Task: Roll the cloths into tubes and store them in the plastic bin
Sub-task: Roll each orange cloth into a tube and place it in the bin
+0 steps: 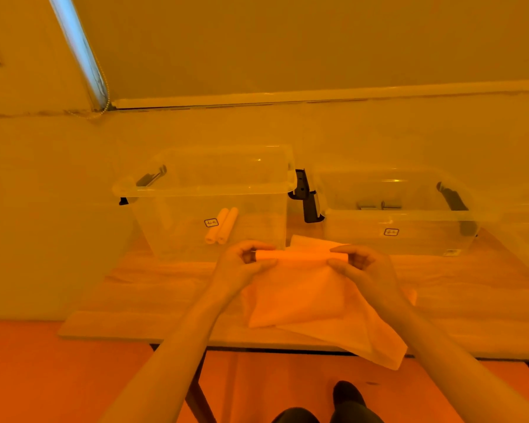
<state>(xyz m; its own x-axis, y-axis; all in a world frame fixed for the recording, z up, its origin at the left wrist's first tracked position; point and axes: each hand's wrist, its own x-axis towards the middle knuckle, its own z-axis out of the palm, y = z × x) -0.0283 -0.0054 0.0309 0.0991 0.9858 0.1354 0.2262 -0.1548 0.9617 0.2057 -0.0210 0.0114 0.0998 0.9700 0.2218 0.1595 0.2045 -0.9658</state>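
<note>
The cloth (300, 288) lay on the table (135, 300), its far edge already wound into a thin roll (301, 255) just in front of the bins. The left hand (245, 264) pinched the roll's left end, and the right hand (361, 264) pinched its right end, fingers curled over the top. The unrolled part trailed back toward the person, over a second cloth (370, 337) that hung past the table's near edge. Behind stood a clear bin (202, 184) holding two finished tubes (222, 225) side by side. Another clear bin (394, 215) sat to its right.
</note>
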